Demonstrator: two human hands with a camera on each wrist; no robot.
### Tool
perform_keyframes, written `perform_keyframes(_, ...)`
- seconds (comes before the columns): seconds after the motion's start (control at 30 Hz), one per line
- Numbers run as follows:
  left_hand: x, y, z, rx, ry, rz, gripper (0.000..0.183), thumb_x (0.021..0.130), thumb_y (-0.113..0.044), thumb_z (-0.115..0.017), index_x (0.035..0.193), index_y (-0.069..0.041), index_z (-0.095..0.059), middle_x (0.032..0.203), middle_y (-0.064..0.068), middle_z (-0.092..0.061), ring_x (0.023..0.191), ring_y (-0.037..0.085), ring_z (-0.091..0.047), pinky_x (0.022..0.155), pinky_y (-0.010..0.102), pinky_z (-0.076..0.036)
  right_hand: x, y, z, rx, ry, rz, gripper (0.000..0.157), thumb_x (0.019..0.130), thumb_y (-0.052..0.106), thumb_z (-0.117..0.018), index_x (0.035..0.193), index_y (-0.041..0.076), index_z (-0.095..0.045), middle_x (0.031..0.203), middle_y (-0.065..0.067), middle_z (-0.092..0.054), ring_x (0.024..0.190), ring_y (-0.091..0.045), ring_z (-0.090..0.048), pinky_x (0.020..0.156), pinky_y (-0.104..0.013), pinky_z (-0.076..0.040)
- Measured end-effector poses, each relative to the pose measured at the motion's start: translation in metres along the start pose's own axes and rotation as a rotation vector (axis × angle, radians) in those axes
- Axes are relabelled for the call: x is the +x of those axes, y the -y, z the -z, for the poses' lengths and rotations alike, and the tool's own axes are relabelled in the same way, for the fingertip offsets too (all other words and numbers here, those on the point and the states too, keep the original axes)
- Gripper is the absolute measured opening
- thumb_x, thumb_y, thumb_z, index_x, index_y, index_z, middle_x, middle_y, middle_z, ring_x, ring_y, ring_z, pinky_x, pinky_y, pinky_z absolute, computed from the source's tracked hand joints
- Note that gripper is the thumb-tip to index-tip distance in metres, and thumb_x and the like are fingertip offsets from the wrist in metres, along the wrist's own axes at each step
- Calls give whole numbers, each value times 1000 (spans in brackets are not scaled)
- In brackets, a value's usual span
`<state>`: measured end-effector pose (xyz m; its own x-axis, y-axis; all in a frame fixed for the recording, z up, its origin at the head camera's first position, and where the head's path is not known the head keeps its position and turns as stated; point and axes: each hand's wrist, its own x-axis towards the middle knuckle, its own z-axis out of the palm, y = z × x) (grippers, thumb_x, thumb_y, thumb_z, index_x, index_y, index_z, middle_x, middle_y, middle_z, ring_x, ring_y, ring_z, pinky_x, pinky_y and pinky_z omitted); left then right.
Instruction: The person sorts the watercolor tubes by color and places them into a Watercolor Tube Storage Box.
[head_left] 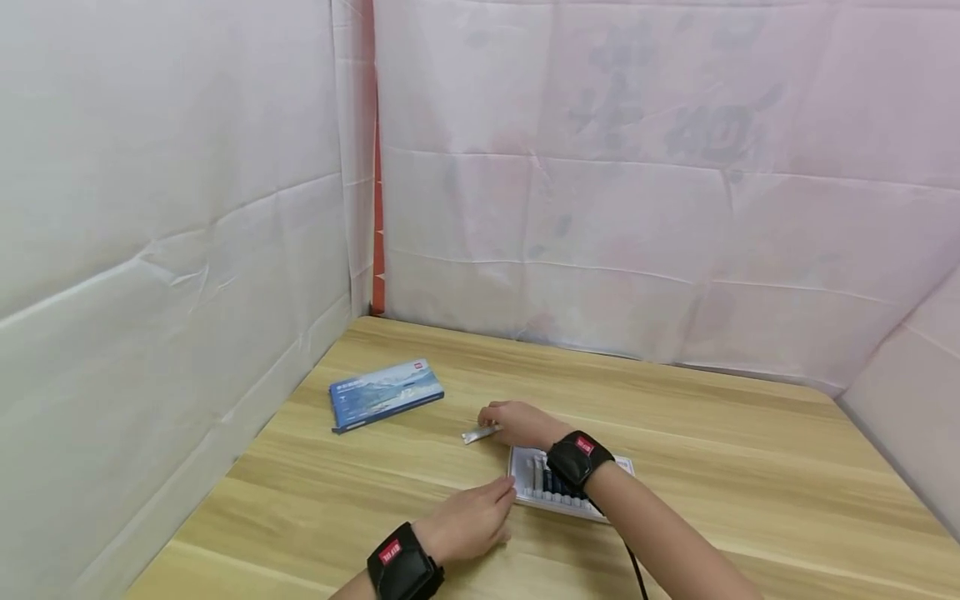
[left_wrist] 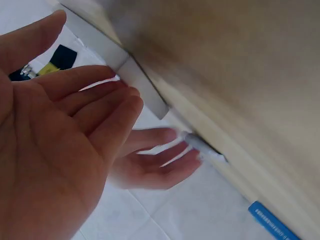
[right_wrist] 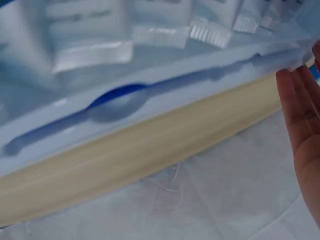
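Observation:
A white plastic tray (head_left: pixel 624 463) holding a row of paint tubes (head_left: pixel 537 475) lies on the table, partly covered by the right wrist and forearm. My left hand (head_left: pixel 468 521) rests its fingertips at the tray's left edge. Its fingers are extended and the thumb stands apart in the left wrist view. Just beyond the tray's far left corner, my right hand (head_left: pixel 525 425) pinches one end of a single paint tube (head_left: pixel 480 434). This tube (left_wrist: pixel 206 146) lies low over the tabletop, its end between thumb and fingers. Tubes with pale crimped ends (right_wrist: pixel 92 55) fill the right wrist view.
A flat blue box (head_left: pixel 386 394) with a mountain picture lies at the back left of the wooden table (head_left: pixel 750 467). White sheeting (head_left: pixel 637 208) hangs along the back and both sides. A black cable (head_left: pixel 636 571) runs below the right wrist strap.

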<state>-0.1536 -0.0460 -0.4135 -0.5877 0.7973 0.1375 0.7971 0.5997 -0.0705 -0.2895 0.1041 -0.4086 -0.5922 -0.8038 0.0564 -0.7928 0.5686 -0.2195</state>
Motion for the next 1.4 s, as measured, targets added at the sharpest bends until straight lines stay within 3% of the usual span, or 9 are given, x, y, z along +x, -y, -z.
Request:
perform_keyframes(0.2, 18, 2, 1, 50, -48, -2, 25, 87, -17, -63, 109, -6, -60, 103, 2, -52, 91, 6, -54, 74, 15, -45, 5, -7, -7, 73, -15, -76, 12, 87, 5, -60, 99, 5, -62, 85, -1, -57, 73, -13, -53, 62, -26, -45)
perform_keyframes(0.37, 24, 5, 0, 128, -61, 21, 23, 85, -7, -62, 108, -7, -60, 98, 0, -52, 83, 5, -53, 62, 12, -45, 8, -9, -5, 205, -9, -129, 25, 91, 4, -54, 116, 3, -55, 93, -6, -56, 75, -16, -55, 61, -28, -46)
perform_keyframes(0.47, 26, 7, -1, 146, -70, 37, 17, 85, -7, -62, 101, -11, -62, 92, -2, -52, 76, 4, -52, 54, 12, -43, 8, -9, -2, 231, 3, -126, 29, 93, 4, -51, 122, 5, -53, 94, -5, -53, 73, -14, -53, 60, -28, -45)
perform_keyframes(0.73, 28, 10, 0, 96, -39, 47, 10, 87, -7, -61, 96, -13, -62, 89, -4, -51, 73, 2, -52, 54, 14, -42, 2, -14, -3, 121, -40, -64, 22, 92, -1, -50, 109, 4, -63, 92, -5, -56, 73, -15, -52, 62, -28, -44)
perform_keyframes(0.93, 30, 13, 2, 82, -37, 22, 7, 87, -8, -60, 93, -12, -62, 86, -4, -51, 75, 3, -51, 57, 14, -42, 1, -22, -4, -55, -126, 29, 12, 87, 6, -61, 97, 8, -68, 86, -2, -53, 67, -13, -50, 57, -24, -43)
perform_keyframes(1.07, 32, 17, 4, 40, -5, 10, 13, 82, -15, -69, 91, -11, -62, 87, -4, -50, 79, 5, -51, 62, 14, -43, 2, -27, -5, -163, -180, 101, 11, 83, 12, -68, 94, 10, -69, 90, -4, -53, 74, -14, -51, 59, -23, -45)
perform_keyframes(1.2, 33, 19, 4, -11, 41, 28, 26, 77, -26, -75, 92, -12, -60, 92, -3, -49, 84, 6, -48, 65, 15, -42, 5, -28, -8, -171, -160, 135, 17, 83, 13, -69, 100, 9, -68, 97, -4, -58, 85, -15, -56, 69, -23, -48)
perform_keyframes(1.4, 34, 21, -1, -58, 57, 54, 31, 78, -30, -74, 97, -12, -59, 98, -1, -48, 87, 7, -47, 68, 16, -42, 6, -26, -9, -100, -128, 84, 10, 85, 10, -65, 94, 10, -69, 86, 0, -58, 74, -11, -55, 64, -23, -47)
